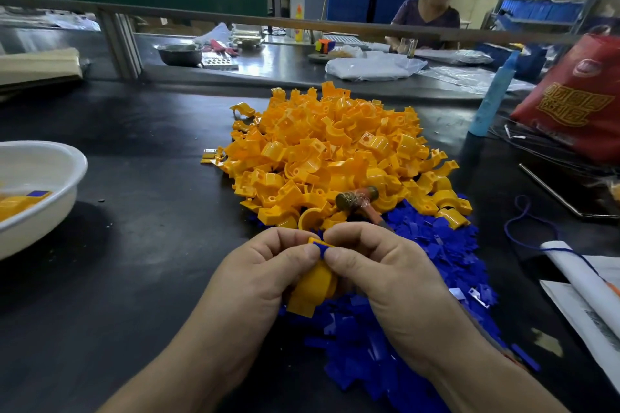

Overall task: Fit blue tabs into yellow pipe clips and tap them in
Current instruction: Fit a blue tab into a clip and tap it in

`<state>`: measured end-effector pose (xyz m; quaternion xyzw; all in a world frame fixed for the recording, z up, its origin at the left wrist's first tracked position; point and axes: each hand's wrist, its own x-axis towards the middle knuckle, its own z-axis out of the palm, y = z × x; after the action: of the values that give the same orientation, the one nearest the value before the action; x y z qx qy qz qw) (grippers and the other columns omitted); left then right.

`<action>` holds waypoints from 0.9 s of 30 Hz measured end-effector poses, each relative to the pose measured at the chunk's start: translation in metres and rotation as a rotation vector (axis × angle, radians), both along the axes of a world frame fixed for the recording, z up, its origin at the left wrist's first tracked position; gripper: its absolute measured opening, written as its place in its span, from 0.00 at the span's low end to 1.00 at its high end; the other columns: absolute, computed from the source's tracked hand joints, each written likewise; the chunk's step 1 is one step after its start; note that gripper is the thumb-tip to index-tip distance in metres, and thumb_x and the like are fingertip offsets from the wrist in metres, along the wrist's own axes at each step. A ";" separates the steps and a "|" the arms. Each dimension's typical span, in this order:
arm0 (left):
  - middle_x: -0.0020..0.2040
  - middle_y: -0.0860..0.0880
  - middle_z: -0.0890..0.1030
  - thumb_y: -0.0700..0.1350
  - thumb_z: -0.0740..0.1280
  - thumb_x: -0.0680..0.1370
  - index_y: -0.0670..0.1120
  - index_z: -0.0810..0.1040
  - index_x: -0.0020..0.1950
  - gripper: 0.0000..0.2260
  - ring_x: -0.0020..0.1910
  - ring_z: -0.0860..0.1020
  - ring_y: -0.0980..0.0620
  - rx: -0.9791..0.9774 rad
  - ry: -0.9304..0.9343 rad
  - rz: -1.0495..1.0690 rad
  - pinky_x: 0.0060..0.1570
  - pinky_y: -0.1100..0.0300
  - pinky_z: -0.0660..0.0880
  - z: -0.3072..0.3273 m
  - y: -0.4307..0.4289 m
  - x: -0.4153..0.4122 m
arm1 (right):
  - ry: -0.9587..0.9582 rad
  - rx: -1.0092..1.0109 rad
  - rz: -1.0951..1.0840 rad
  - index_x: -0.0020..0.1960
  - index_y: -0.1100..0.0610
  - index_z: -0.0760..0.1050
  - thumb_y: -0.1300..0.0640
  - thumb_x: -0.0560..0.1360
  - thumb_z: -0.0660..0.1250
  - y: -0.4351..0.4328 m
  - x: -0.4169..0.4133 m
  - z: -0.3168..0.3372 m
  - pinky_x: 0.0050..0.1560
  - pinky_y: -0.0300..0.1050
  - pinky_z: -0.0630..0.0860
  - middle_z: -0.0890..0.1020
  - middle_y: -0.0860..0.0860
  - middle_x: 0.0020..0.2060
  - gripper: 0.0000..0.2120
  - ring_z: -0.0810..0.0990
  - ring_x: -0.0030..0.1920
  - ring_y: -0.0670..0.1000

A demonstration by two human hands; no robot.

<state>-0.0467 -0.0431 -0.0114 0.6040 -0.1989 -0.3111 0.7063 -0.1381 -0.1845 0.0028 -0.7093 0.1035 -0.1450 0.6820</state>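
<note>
My left hand (265, 271) grips a yellow pipe clip (310, 288) just above the dark table. My right hand (375, 265) pinches a small blue tab (321, 249) against the clip's top edge; the same hand also holds a small hammer whose brass head (350, 200) and orange handle stick out beyond its fingers. A large heap of yellow clips (335, 151) lies straight ahead. A spread of loose blue tabs (419, 278) lies under and to the right of my hands.
A white basin (50, 184) with finished clips stands at the left. A blue bottle (491, 97), a red bag (577, 94) and papers (587, 295) are at the right. A person sits at the far bench behind a metal rail (302, 23).
</note>
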 end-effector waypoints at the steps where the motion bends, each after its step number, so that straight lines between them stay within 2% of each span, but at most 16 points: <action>1: 0.48 0.41 0.85 0.53 0.71 0.66 0.53 0.84 0.46 0.11 0.47 0.85 0.40 0.000 0.000 -0.004 0.38 0.55 0.80 0.000 0.000 0.000 | -0.001 0.006 0.002 0.49 0.45 0.81 0.49 0.66 0.69 -0.001 0.000 0.000 0.45 0.44 0.81 0.84 0.48 0.46 0.11 0.83 0.47 0.50; 7: 0.47 0.42 0.86 0.54 0.71 0.65 0.53 0.84 0.45 0.11 0.47 0.85 0.41 0.019 -0.019 0.015 0.40 0.52 0.80 -0.001 -0.001 0.000 | -0.032 -0.079 -0.001 0.49 0.45 0.81 0.48 0.68 0.68 0.000 -0.001 -0.001 0.44 0.42 0.81 0.83 0.46 0.45 0.11 0.83 0.46 0.48; 12: 0.45 0.44 0.86 0.54 0.70 0.65 0.53 0.84 0.45 0.12 0.45 0.85 0.45 0.036 -0.060 0.034 0.38 0.58 0.79 -0.001 0.000 0.000 | -0.055 -0.121 -0.009 0.48 0.43 0.80 0.48 0.67 0.68 0.003 0.000 -0.001 0.42 0.41 0.80 0.83 0.45 0.45 0.10 0.82 0.46 0.47; 17: 0.45 0.46 0.86 0.54 0.69 0.65 0.54 0.84 0.44 0.11 0.44 0.85 0.46 0.047 -0.081 0.039 0.38 0.58 0.80 0.001 0.000 -0.001 | -0.076 -0.194 -0.019 0.49 0.43 0.79 0.55 0.73 0.68 0.008 -0.002 0.000 0.41 0.39 0.80 0.82 0.43 0.45 0.08 0.81 0.47 0.46; 21: 0.45 0.45 0.86 0.56 0.69 0.64 0.53 0.84 0.44 0.12 0.43 0.85 0.46 0.036 -0.083 0.037 0.37 0.58 0.80 0.002 0.000 -0.002 | -0.084 -0.224 -0.036 0.48 0.42 0.78 0.55 0.73 0.68 0.010 -0.003 0.002 0.41 0.38 0.80 0.81 0.41 0.45 0.09 0.81 0.47 0.45; 27: 0.45 0.46 0.86 0.58 0.70 0.62 0.54 0.84 0.44 0.15 0.44 0.85 0.46 0.030 -0.090 0.035 0.40 0.56 0.79 0.003 0.000 -0.004 | -0.083 -0.105 -0.044 0.46 0.44 0.81 0.49 0.67 0.68 0.010 -0.005 0.004 0.40 0.39 0.79 0.83 0.44 0.44 0.08 0.82 0.46 0.46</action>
<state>-0.0508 -0.0436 -0.0087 0.6311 -0.2153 -0.2744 0.6929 -0.1427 -0.1745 0.0073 -0.7351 0.0830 -0.1947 0.6441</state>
